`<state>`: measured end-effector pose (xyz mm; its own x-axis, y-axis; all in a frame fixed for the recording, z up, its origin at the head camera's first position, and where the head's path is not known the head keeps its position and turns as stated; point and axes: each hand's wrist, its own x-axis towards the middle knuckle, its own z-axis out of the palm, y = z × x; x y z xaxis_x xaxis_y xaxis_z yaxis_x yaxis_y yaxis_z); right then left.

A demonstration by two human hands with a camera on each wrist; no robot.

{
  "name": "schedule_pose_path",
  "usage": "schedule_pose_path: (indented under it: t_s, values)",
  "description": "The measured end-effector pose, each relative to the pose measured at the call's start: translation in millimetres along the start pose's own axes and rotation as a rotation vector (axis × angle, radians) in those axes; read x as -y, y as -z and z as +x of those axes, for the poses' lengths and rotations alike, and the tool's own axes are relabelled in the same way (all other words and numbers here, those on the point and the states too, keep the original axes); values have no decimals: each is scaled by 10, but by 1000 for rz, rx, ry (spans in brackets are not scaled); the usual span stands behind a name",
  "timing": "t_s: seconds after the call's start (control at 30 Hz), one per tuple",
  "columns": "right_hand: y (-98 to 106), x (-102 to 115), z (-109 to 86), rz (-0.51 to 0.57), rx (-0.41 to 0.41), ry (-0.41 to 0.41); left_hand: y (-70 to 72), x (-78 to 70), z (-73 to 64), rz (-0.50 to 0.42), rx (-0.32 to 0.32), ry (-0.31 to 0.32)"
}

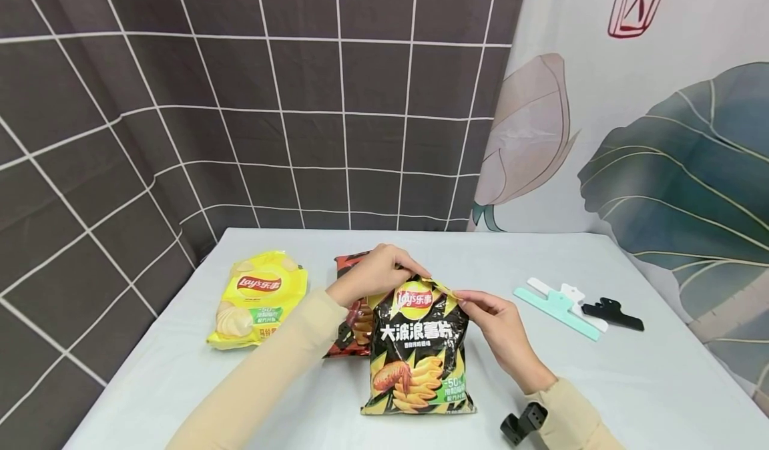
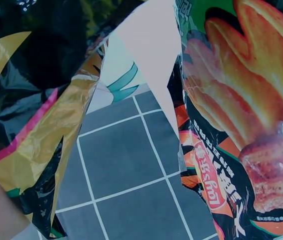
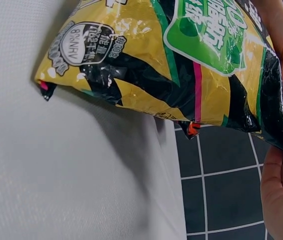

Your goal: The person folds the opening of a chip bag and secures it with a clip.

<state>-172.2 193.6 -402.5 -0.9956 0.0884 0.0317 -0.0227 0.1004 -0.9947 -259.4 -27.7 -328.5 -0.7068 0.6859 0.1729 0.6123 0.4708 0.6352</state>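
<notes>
A black and yellow Lay's potato chip bag [image 1: 418, 356] stands on the white table with its front toward me. My left hand [image 1: 380, 273] grips its top edge on the left side, fingers reaching along the folded rim. At the top right corner, my right hand [image 1: 495, 316] pinches the same rim between thumb and fingers. Behind the black bag is a red chip bag [image 1: 354, 313], partly hidden by it and by my left hand. In the right wrist view, the black bag's lower part [image 3: 141, 70] looks full and shiny, its top gathered at my fingers.
A yellow Lay's bag [image 1: 258, 303] lies at the left, near my left sleeve. On the right side of the table are a mint green bag clip [image 1: 557, 311], a white clip [image 1: 573, 295] and a black clip [image 1: 613, 313]. A dark gridded curtain [image 1: 306, 136] hangs behind the table.
</notes>
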Motion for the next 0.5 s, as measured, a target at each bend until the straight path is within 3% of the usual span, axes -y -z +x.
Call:
schedule_pose_path:
  t_s: [0.5]
  values:
    - [-1, -1, -11, -53, -23, -62, -3, 24, -11, -30, 1, 1]
